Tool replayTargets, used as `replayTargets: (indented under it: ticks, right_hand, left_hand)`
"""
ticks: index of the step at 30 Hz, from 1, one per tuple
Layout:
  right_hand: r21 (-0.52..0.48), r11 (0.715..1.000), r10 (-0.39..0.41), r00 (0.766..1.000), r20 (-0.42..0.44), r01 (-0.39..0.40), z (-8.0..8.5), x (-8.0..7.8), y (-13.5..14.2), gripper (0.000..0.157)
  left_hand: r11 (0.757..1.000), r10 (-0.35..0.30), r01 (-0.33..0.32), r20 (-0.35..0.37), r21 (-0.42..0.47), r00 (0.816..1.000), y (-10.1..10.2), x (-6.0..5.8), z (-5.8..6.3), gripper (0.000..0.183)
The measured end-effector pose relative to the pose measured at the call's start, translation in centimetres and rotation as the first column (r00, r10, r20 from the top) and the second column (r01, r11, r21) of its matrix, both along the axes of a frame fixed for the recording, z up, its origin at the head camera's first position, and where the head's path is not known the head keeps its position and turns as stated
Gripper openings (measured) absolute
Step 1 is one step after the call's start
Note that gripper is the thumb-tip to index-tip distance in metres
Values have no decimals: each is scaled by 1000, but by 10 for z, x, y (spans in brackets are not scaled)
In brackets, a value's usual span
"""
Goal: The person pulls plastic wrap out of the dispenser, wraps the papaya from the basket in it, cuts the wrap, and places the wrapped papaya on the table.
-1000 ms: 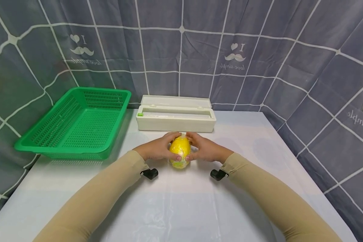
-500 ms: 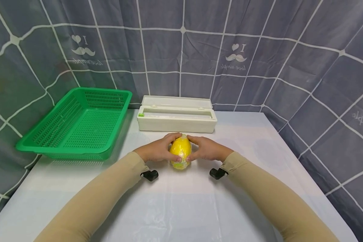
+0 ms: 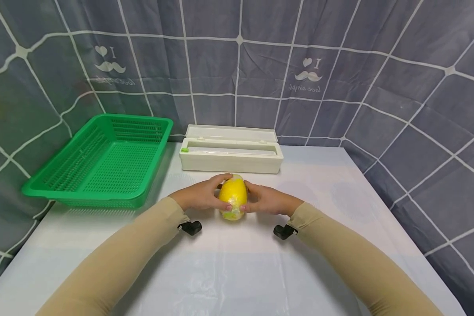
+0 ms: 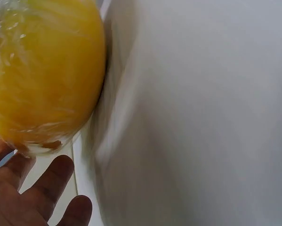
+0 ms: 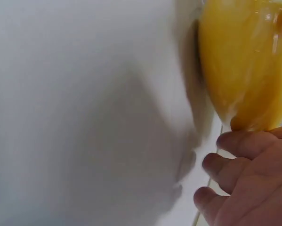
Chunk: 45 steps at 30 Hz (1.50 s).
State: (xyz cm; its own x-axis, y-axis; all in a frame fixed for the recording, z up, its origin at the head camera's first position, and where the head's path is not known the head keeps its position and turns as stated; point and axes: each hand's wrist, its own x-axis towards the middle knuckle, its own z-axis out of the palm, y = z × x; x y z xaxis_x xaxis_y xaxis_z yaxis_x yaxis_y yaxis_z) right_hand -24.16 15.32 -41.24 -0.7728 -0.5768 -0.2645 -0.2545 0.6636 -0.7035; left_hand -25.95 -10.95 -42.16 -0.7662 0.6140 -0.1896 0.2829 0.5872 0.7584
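A yellow oval fruit, wrapped in shiny clear plastic film, is held low over the white table between two hands. My left hand grips its left side, thumb at the near end and fingers at the far end. From the right, my right hand holds it with the thumb near the front. In the left wrist view the film on the fruit looks wrinkled, and some fingers spread clear of it. The right wrist view has the fruit above curled fingers, with several fingertips off its surface.
Behind the hands stands a white cling film dispenser box with its lid raised and a green slider at the left. A green perforated basket sits at the left on the white table. Grey checked curtains border the back and sides.
The fruit has shifted slightly to the left and turned a little in the hands. My left hand has moved left with it, and the right fingers now sit lower along its side.
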Motion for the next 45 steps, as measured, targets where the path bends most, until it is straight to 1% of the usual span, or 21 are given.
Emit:
replayTargets:
  ticks: [2, 6, 10, 13, 16, 19, 23, 28, 32, 36, 39, 45]
  right_hand:
    - [-3, 1000, 9, 1000, -4, -9, 0, 1, 0, 107]
    - [1, 1000, -20, 1000, -8, 20, 0, 4, -4, 115]
    - [81, 995, -55, 998, -22, 57, -2, 7, -10, 120]
    - [100, 994, -40, 999, -30, 43, -5, 8, -13, 116]
    - [45, 999, -20, 999, -40, 22, -8, 9, -15, 110]
    - [6, 1000, -18, 998, -61, 19, -10, 10, -14, 106]
    - [-4, 1000, -23, 997, -77, 23, -10, 12, -12, 104]
    - [-10, 999, -38, 994, -105, 37, -5, 15, -10, 102]
    - [-10, 998, -59, 991, -116, 58, -2, 17, -9, 100]
    - [-13, 997, -81, 992, -101, 80, -1, 18, -9, 98]
    - [-7, 996, -89, 993, -77, 88, -1, 18, -9, 101]
    - [-25, 999, -47, 998, -35, 46, -3, 19, -10, 98]
  left_hand:
    - [1000, 5, -5, 2, -13, 1000, -3, 1, 1, 107]
    - [999, 9, -9, -7, -40, 1000, -8, 1, 4, 108]
    - [998, 14, -14, -11, -65, 1000, -12, 3, 6, 109]
    - [997, 15, -15, -9, -77, 1000, -14, 4, 6, 110]
    - [997, 21, -21, -1, -69, 1000, -14, 5, 5, 111]
    - [999, 24, -24, 6, -48, 1000, -13, 7, 4, 111]
    - [999, 22, -22, 7, -25, 1000, -12, 8, 1, 112]
    - [999, 14, -14, -14, -32, 1000, -11, 9, -1, 115]
    - [1000, 5, -5, -8, -20, 1000, -11, 11, -2, 116]
    - [1000, 5, -5, -8, -27, 1000, -11, 13, -1, 115]
    - [999, 5, -6, -13, -50, 1000, -12, 13, 1, 115]
    - [997, 9, -9, -3, -81, 1000, -14, 13, 2, 115]
